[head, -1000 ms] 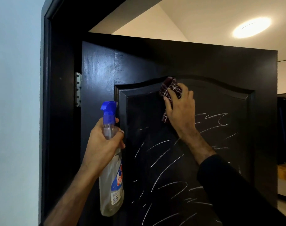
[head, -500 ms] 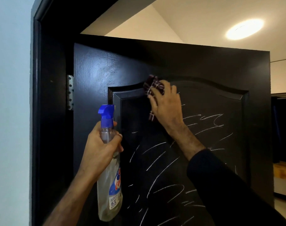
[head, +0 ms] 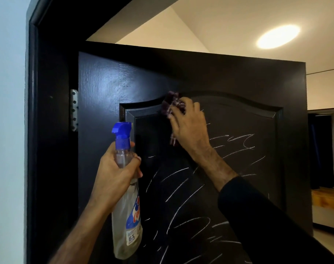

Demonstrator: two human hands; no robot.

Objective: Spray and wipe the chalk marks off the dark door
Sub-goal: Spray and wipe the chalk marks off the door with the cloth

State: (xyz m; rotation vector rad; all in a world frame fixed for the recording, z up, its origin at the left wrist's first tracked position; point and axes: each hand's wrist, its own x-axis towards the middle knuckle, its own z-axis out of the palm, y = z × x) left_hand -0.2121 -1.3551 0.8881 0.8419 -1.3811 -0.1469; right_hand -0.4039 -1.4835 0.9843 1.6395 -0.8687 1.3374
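Note:
The dark door (head: pixel 229 77) stands open in front of me, its arched raised panel covered with white chalk marks (head: pixel 183 189) over the middle and lower part. My right hand (head: pixel 191 128) presses a dark checked cloth (head: pixel 172 104) flat against the top left of the panel. The panel's upper left corner beside the cloth shows no chalk. My left hand (head: pixel 114 176) grips a clear spray bottle (head: pixel 127 212) with a blue trigger head, held upright left of the panel, near the door's hinge side.
A black door frame (head: pixel 48 130) with a metal hinge (head: pixel 74 110) runs down the left, against a pale wall (head: pixel 8 111). Past the door's right edge are a dark opening and a wooden-topped bench (head: pixel 327 201). A round ceiling light (head: pixel 277 36) glows above.
My right hand has slid the cloth leftward along the top of the panel. The bottle in my left hand has stayed upright beside the panel. My view has shifted a little.

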